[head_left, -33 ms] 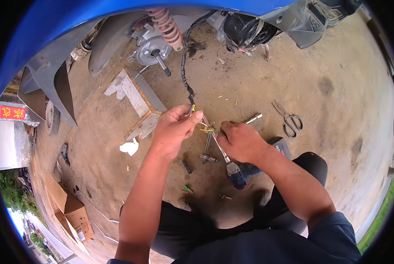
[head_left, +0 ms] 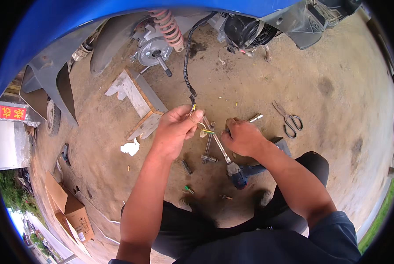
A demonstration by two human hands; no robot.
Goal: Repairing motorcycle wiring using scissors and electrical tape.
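Note:
A black-wrapped wiring harness [head_left: 187,66] hangs down from the blue-panelled vehicle and ends at my left hand [head_left: 175,130]. Thumb and fingers of that hand are pinched on its thin wires [head_left: 194,107]. Past my fingertips, stripped-looking ends and short yellow and green wires [head_left: 208,131] stick out toward the right. My right hand [head_left: 243,137] is curled closed just right of those ends, apart from them. A small dark bit shows at its fingers, but what it holds is hidden. Below lie a blue cordless power tool [head_left: 240,175] with a long metal socket and a socket wrench [head_left: 208,157].
Scissors [head_left: 289,119] with black handles lie on the concrete floor at right. A wooden stool [head_left: 139,103] is tipped over at left, near white tissue [head_left: 130,147]. An open cardboard box [head_left: 76,215] stands at lower left. Overhead are a red spring [head_left: 167,28] and a hub shaft [head_left: 161,64].
My right hand has shifted slightly right, away from the wire ends, and more of the yellow and green wires shows. My left hand keeps its pinch.

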